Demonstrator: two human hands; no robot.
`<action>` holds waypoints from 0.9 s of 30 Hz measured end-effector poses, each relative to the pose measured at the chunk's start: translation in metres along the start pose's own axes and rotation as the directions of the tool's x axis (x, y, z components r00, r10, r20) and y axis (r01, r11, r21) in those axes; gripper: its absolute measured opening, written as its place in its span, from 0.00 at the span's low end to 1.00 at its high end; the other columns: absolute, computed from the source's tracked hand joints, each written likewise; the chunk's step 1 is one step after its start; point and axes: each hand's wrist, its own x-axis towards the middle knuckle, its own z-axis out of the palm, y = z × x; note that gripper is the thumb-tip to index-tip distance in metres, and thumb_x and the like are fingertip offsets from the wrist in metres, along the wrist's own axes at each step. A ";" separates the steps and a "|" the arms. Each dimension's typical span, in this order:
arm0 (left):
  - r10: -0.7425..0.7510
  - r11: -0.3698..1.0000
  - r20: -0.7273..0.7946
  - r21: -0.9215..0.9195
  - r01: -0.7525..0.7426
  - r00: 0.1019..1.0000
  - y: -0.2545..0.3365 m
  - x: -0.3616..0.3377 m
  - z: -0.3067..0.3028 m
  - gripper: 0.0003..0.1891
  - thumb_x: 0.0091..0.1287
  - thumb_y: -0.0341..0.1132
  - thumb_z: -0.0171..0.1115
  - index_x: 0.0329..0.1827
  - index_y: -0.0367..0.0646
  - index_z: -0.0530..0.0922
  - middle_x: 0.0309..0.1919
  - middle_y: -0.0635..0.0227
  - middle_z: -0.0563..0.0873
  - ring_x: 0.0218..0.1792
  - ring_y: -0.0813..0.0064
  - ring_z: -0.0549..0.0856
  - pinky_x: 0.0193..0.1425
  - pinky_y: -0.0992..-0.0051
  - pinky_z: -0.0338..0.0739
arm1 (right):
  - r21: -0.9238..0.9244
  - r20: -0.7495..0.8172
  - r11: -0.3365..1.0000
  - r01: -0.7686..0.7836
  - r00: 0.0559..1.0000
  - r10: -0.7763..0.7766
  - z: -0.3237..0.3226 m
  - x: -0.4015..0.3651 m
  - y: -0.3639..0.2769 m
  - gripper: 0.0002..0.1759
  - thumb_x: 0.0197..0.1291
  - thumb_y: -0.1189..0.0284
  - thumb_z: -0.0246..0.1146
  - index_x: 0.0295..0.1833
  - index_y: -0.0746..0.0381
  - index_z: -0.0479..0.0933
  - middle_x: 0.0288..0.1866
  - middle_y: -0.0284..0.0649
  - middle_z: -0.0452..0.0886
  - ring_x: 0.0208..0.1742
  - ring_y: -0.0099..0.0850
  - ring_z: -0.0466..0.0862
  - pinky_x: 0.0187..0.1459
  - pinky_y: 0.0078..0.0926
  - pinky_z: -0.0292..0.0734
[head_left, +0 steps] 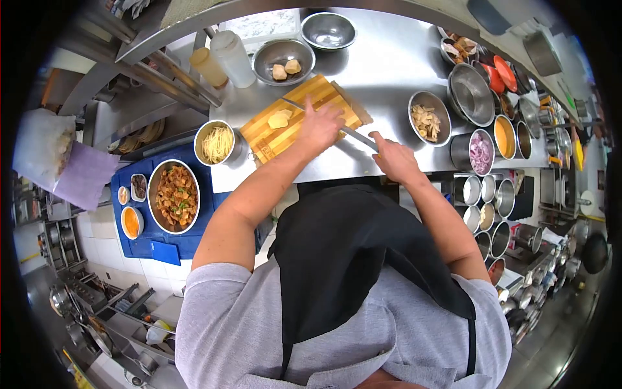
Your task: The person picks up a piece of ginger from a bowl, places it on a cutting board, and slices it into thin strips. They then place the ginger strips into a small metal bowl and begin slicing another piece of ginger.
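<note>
My right hand (395, 159) grips the handle end of a long knife (357, 137) at the counter's front edge. The blade runs up and left across a striped wooden cutting board (262, 141). My left hand (322, 124) lies over the blade, fingers stretched out and apart; it hides the middle of the blade. Left of that hand, pale yellow cut pieces (280, 119) of a peeled root or tuber rest on the board. Behind the board, a steel bowl (262, 57) holds two peeled chunks (286, 69). A steel pot (199, 154) of thin yellow strips (217, 143) stands at the board's left.
Squeeze bottles (232, 59) and another steel bowl (328, 31) stand behind. To the right are a bowl of pale slices (426, 123), sliced red onion (481, 154) and several stacked pans (472, 94). A large bowl of browned chunks (173, 198) sits on a blue surface (217, 194) at left.
</note>
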 end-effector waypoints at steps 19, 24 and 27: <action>-0.887 0.401 0.089 -0.340 0.851 0.454 0.024 0.022 0.025 0.33 0.69 0.51 0.68 0.65 0.29 0.78 0.62 0.35 0.80 0.66 0.40 0.78 0.71 0.55 0.74 | 0.818 0.430 0.511 -0.263 0.871 -0.240 0.053 -0.057 0.190 0.19 0.82 0.64 0.51 0.62 0.71 0.69 0.31 0.44 0.82 0.20 0.28 0.80 0.20 0.26 0.75; -0.906 0.398 0.055 -0.230 0.888 0.420 0.056 0.051 0.032 0.35 0.65 0.55 0.71 0.67 0.38 0.78 0.65 0.37 0.79 0.64 0.41 0.81 0.71 0.56 0.76 | 0.833 0.456 0.480 -0.275 0.832 -0.315 0.056 -0.028 0.191 0.18 0.82 0.67 0.49 0.67 0.67 0.69 0.34 0.44 0.80 0.22 0.29 0.82 0.18 0.25 0.73; -0.934 0.305 0.110 -0.253 0.918 0.341 0.068 0.064 0.028 0.30 0.63 0.48 0.75 0.65 0.45 0.81 0.67 0.42 0.76 0.61 0.42 0.82 0.69 0.56 0.77 | 0.824 0.473 0.503 -0.260 0.805 -0.358 0.046 -0.016 0.183 0.16 0.81 0.69 0.48 0.65 0.66 0.71 0.33 0.43 0.81 0.21 0.29 0.81 0.18 0.25 0.73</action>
